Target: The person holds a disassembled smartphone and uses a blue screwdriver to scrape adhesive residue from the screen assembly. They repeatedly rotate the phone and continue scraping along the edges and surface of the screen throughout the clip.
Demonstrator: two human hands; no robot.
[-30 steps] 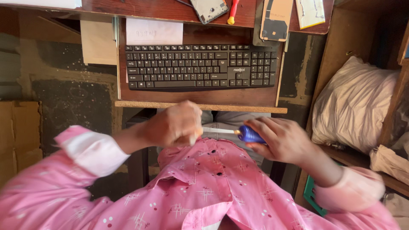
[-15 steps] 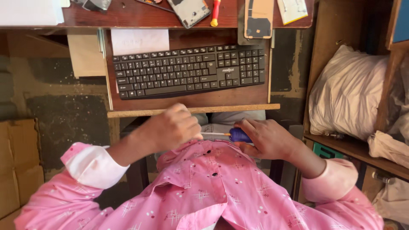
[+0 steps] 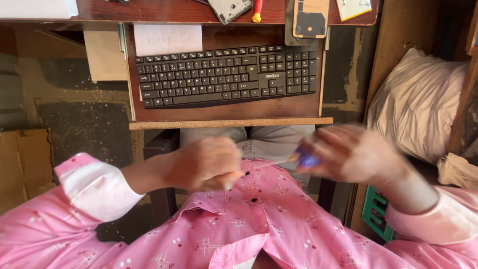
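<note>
My right hand (image 3: pixel 356 154) gripping a blue-handled screwdriver (image 3: pixel 304 160), blurred, my left hand (image 3: pixel 206 164) curling shut, contents hidden, below the keyboard (image 3: pixel 226 75).

Shirt (image 3: pixel 264 224) pink, small white-and-red print, white cuffs. Keyboard (image 3: pixel 226 74) black. Screwdriver handle (image 3: pixel 306 159) blue. Table (image 3: pixel 164 12) reddish brown. Pillow (image 3: pixel 418 99) cream.

A small home repair bench, seen from my seat. A black keyboard (image 3: pixel 226 75) rests on a pull-out wooden tray (image 3: pixel 231 122) under my dark wood desk (image 3: pixel 164 14), whose edge carries an opened phone (image 3: pixel 230 8), a red-handled screwdriver (image 3: pixel 257 10) and a flat phone part (image 3: pixel 310 18). A rough, stained wall (image 3: pixel 69 107), cardboard (image 3: pixel 22 164) and a stuffed pale sack (image 3: pixel 418 102) on a side shelf suggest an informal workshop.
</note>
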